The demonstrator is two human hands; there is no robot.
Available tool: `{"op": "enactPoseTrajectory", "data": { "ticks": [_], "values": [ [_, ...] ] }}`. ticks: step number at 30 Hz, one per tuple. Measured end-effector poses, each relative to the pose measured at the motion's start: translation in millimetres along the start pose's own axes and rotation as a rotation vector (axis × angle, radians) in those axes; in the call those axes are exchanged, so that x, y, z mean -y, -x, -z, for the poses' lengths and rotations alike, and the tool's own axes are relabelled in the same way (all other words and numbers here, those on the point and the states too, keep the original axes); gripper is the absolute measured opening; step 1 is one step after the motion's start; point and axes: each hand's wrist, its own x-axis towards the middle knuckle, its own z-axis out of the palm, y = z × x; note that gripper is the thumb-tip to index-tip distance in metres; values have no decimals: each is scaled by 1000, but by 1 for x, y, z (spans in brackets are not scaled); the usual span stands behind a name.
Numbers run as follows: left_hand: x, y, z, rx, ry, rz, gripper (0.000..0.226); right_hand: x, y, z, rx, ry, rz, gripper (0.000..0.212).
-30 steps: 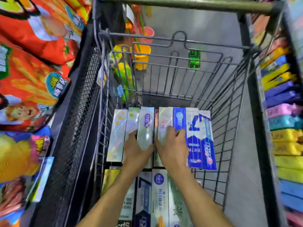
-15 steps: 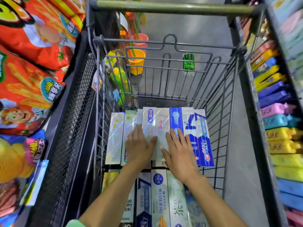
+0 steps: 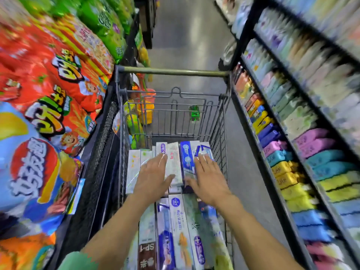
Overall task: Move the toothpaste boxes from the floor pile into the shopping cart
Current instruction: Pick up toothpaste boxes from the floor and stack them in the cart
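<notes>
Head view: the toothpaste boxes point(image 3: 173, 164) lie in rows inside the shopping cart point(image 3: 218, 133), centre frame. The left hand point(image 3: 153, 177) and right hand point(image 3: 208, 181) rest flat on them, fingers straight and spread.

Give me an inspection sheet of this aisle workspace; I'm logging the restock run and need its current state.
Surface: wire shopping cart, its bed covered by boxes.
Job's things: toothpaste boxes lie flat side by side in two rows in the cart; no floor pile in view.
Clutter: green tag on the cart's far wall.
Grippers: left hand and right hand open, fingers straight over the far row; no grip on any box.
Cables: nothing seen.
Surroundings: snack bags on the left, shelves of coloured packs on the right, grey floor ahead.
</notes>
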Motion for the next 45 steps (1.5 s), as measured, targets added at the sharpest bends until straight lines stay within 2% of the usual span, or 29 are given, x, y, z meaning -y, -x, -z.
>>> {"op": "enactPoseTrajectory", "data": {
  "ticks": [11,18,25,30,35,38,41,43,45],
  "values": [
    [-89,127,89,-120,-277,-375,77,21,233,71,-296,92,-175,77],
    [-194,191,121,-233,-289,-695,72,-20,381,70,-361,92,-461,78],
    [-296,262,124,-196,-340,-914,75,-62,515,49,-418,3,-695,78],
    [-380,327,108,-161,-341,-1079,75,-84,615,17,-439,-25,-858,85],
    [-469,407,71,-138,-313,-1243,75,-103,750,-35,-425,-51,-1061,81],
    [-527,474,41,-111,-306,-1351,75,-105,846,-69,-369,-30,-1159,95],
    [-585,550,5,-54,-282,-1460,76,-101,947,-108,-362,-39,-1290,94],
    [-621,611,-20,-20,-267,-1574,72,-88,1012,-136,-344,-90,-1400,105],
    [-656,679,-41,-3,-276,-1702,72,-69,1075,-170,-363,-158,-1539,99]
  ]
}}
